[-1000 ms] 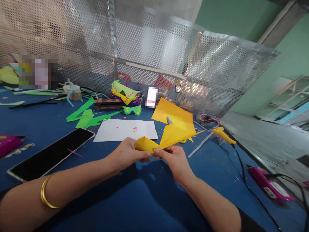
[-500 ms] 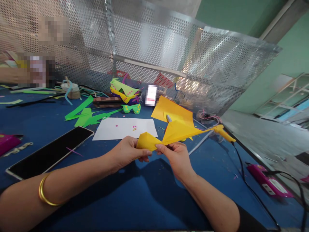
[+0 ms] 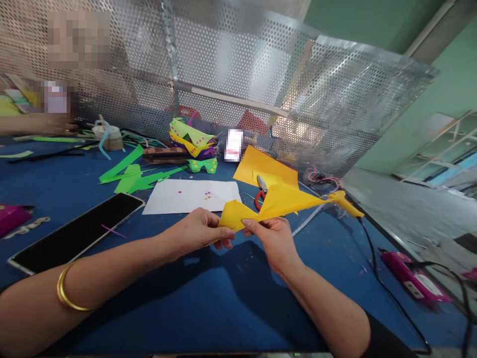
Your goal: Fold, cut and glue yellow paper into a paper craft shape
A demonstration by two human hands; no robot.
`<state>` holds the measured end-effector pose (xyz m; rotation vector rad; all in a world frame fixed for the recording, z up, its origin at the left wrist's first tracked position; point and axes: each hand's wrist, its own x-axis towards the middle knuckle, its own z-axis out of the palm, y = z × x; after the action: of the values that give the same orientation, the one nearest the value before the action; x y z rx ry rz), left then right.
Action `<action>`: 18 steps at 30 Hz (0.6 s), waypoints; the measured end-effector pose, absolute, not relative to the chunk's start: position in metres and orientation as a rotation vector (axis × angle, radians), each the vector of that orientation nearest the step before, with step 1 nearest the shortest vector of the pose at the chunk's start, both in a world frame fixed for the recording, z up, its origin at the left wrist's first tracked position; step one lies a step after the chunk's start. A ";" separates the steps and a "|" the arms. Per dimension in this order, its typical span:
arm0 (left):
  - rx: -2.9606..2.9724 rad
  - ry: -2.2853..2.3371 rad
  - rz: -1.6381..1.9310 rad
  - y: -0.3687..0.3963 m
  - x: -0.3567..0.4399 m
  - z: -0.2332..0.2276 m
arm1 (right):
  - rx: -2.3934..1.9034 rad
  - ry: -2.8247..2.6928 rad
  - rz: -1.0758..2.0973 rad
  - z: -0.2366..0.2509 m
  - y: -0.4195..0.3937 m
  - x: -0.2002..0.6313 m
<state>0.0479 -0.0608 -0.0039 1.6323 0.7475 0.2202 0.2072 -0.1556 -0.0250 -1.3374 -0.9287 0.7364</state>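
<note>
Folded yellow paper (image 3: 268,206) pinched above the blue table (image 3: 208,298) between left hand (image 3: 199,231) and right hand (image 3: 274,238), fingers closed on its creases; risks a skewed fold; grips uneven.

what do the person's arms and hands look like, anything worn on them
Both forearms are bare, with no gloves on the left hand or the right hand. The left wrist carries a thin gold bangle, a plain smooth ring with no stones visible. A dark sleeve edge shows at the right elbow. No rings, watch or markings can be made out on either hand.
</note>
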 end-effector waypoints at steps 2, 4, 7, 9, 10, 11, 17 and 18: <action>1.627 0.734 0.246 -0.061 0.048 -0.003 | -1.338 -0.925 0.739 -0.025 -0.155 0.207; 1.625 0.731 0.278 -0.062 0.049 -0.004 | -1.332 -0.920 0.748 -0.024 -0.155 0.206; 1.633 0.761 0.305 -0.065 0.050 -0.006 | -1.320 -0.904 0.762 -0.023 -0.155 0.205; 1.612 0.779 0.287 -0.065 0.050 -0.006 | -1.321 -0.907 0.754 -0.023 -0.154 0.205; 1.600 0.777 0.271 -0.064 0.050 -0.005 | -1.325 -0.912 0.745 -0.022 -0.154 0.206; 1.592 0.770 0.252 -0.063 0.049 -0.005 | -1.329 -0.914 0.733 -0.022 -0.154 0.207; 1.556 0.751 0.164 -0.056 0.045 0.002 | -1.314 -0.885 0.720 -0.021 -0.153 0.212; 1.536 0.761 0.159 -0.056 0.045 0.002 | -1.313 -0.886 0.725 -0.021 -0.153 0.212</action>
<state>0.0446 -0.0561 0.0018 1.5363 0.7614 0.1588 0.2116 -0.1531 -0.0210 -1.3129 -0.8863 0.7252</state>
